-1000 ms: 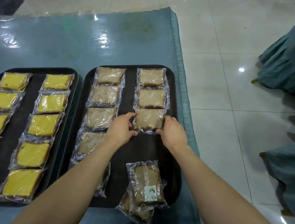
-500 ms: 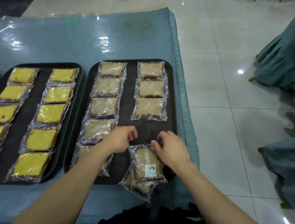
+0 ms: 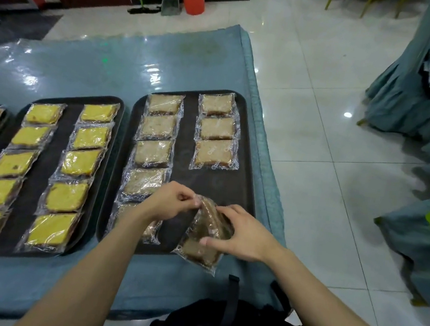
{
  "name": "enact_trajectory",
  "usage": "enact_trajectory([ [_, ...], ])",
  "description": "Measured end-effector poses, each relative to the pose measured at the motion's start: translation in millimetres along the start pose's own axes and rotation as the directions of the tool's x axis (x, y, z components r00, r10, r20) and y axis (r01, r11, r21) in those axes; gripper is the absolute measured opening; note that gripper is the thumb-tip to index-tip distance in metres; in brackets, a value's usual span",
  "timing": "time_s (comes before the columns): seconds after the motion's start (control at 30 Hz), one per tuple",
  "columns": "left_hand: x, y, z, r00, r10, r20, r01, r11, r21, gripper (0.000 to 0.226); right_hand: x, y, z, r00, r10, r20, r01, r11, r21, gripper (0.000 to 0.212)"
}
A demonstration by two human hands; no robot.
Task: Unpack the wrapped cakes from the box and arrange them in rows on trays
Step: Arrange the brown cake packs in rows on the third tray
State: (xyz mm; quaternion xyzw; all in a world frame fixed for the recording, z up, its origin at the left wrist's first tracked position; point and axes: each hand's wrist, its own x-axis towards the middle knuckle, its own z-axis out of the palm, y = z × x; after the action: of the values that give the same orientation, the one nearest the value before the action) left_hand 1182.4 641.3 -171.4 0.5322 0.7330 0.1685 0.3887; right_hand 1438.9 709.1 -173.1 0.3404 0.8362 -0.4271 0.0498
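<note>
Fingers (image 3: 189,197) of left hand (image 3: 169,203) and right hand (image 3: 242,235) pinch a fourth cake (image 3: 210,217) for the tray's (image 3: 244,183) right row (one more cake (image 3: 198,254) waits beneath).

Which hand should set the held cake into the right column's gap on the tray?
Right, probably. The right hand wraps the wrapped cake by its body and sits just below the bare gap on the tray in that column. The left hand only pinches the wrapper's top corner.
</note>
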Motion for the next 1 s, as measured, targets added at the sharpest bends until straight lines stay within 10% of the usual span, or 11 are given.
enact_trajectory([
  [0.17,8.4,28.1,0.3,0.989,0.031,-0.148,-0.062,0.975,-0.211,0.018,12.6,-1.7,-10.3,0.910,0.243,-0.335,-0.142,0.944,0.299,0.037],
  [0.37,16.2,24.8,13.9,0.978,-0.078,-0.192,0.084,0.996,0.024,0.015,20.4,10.8,-6.6,0.785,0.608,-0.114,-0.248,0.478,0.843,0.017],
  [0.5,9.5,12.9,23.8,0.966,-0.258,-0.020,0.256,0.944,0.208,0.057,2.9,9.5,1.4,0.903,0.411,0.125,-0.413,0.752,0.514,0.019],
  [0.6,5.2,17.0,35.0,0.951,-0.309,-0.014,0.305,0.928,0.213,0.078,-1.4,12.1,3.2,0.909,0.343,-0.236,-0.339,0.939,0.059,0.017],
  [0.7,5.4,27.7,47.5,0.933,-0.357,-0.046,0.358,0.904,0.233,0.105,1.7,19.0,-3.1,0.847,0.203,-0.491,-0.307,0.941,-0.140,0.038],
  [1.0,8.2,8.8,49.5,0.952,-0.248,-0.181,0.287,0.927,0.243,0.101,19.9,29.0,15.4,0.922,0.110,-0.372,-0.237,0.919,-0.314,0.028],
])
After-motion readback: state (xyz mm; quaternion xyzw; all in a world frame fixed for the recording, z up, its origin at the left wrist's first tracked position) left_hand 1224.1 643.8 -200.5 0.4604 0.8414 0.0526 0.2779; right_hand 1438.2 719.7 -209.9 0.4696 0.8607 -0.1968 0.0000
